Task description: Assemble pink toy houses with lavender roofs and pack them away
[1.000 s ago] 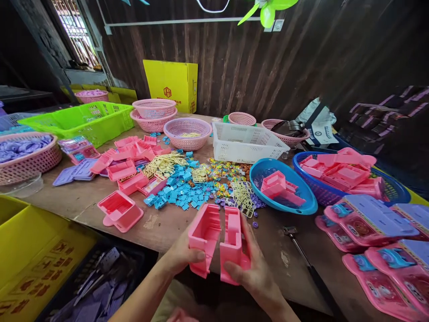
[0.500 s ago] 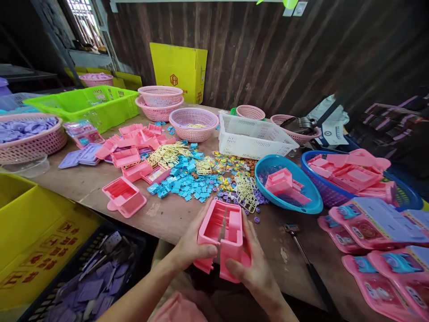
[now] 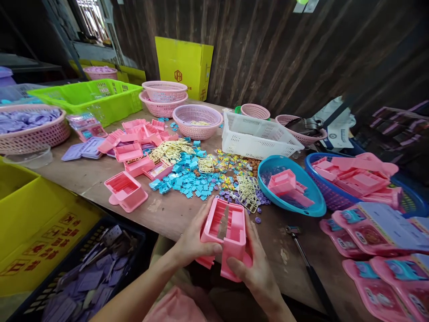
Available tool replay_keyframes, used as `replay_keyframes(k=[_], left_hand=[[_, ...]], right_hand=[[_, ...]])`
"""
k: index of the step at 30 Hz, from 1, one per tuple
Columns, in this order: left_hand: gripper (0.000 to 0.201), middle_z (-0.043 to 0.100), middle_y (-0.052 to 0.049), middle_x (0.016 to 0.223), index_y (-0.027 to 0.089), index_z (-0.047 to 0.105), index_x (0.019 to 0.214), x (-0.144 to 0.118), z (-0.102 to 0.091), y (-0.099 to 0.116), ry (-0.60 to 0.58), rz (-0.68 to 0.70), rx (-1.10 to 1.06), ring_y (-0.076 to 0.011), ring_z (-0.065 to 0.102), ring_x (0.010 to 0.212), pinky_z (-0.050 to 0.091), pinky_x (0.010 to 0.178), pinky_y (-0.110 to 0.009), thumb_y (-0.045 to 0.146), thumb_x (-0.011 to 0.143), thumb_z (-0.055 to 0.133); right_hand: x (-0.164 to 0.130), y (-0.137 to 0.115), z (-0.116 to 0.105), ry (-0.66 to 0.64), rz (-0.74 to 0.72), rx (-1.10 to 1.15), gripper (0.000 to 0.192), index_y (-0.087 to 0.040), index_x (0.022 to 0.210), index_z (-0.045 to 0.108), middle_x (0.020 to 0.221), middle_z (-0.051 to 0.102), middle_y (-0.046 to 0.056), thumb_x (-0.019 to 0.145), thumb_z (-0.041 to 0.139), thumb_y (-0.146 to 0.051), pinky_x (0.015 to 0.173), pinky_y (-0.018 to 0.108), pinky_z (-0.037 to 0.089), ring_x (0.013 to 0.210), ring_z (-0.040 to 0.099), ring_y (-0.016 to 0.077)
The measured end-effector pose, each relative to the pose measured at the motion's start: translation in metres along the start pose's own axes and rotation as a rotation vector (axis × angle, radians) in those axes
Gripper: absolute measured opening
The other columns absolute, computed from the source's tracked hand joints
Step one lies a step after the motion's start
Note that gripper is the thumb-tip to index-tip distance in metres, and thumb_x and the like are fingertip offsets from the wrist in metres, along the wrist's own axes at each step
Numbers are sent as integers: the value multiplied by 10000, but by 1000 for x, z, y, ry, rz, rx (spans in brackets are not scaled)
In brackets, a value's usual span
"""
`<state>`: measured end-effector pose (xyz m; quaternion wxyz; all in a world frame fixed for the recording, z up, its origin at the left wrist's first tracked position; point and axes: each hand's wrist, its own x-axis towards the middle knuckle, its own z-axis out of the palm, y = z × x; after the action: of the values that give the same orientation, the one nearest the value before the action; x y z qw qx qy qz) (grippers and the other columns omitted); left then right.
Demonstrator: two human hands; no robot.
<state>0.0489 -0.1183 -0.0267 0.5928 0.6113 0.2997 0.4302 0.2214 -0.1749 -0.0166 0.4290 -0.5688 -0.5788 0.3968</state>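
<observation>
In front of my body, at the table's near edge, I hold two pink plastic housing halves side by side. My left hand [image 3: 191, 239] is closed around the left housing half [image 3: 208, 230], its thumb across the near end. Around the right housing half [image 3: 233, 252] my right hand [image 3: 256, 268] is closed, with its thumb on the front face. A narrow gap shows between the halves, and ribs line their inner walls. A similar joined pink housing [image 3: 129, 192] rests on the table to the left.
Blue clips [image 3: 191, 185], cream part frames [image 3: 248, 190] and pink shells [image 3: 129, 152] lie beyond my hands. A blue bowl [image 3: 318, 208], a black-handled tool [image 3: 313, 273] and several pink toy assemblies [image 3: 362, 223] are at right. A dark crate [image 3: 134, 268] of purple parts stands lower left.
The camera view has tilted slightly, so the scene sits a little to the right. Both hands keep hold of the pink halves, which remain close together with a gap.
</observation>
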Motion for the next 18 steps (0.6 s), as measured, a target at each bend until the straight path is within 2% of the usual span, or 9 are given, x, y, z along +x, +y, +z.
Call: replay_keyframes(k=[4, 11, 18], left_hand=[[1089, 169, -110, 1516, 198, 218, 1437, 1, 1, 3, -5, 6, 74, -356, 125, 1379, 98, 1131, -476, 714, 575, 636], [1055, 191, -100, 1509, 209, 234, 1433, 1, -2, 5, -24, 35, 127, -357, 151, 1372, 115, 1130, -475, 712, 591, 624], [1029, 272, -103, 1476, 213, 242, 1430, 0, -3, 5, -24, 51, 132, -342, 177, 1366, 133, 1129, -463, 706, 608, 616]], right_hand=[[0, 1, 0, 0, -10, -26, 979, -238, 1440, 223, 1492, 247, 72, 649, 624, -652, 1107, 507, 159, 1381, 138, 333], [0, 2, -1, -6, -22, -46, 966, -244, 1441, 214, 1501, 216, 65, 661, 615, -647, 1109, 504, 150, 1387, 113, 331], [-1, 5, 0, 20, -56, -102, 934, -254, 1433, 241, 1484, 252, 70, 668, 608, -643, 1110, 514, 136, 1383, 126, 332]])
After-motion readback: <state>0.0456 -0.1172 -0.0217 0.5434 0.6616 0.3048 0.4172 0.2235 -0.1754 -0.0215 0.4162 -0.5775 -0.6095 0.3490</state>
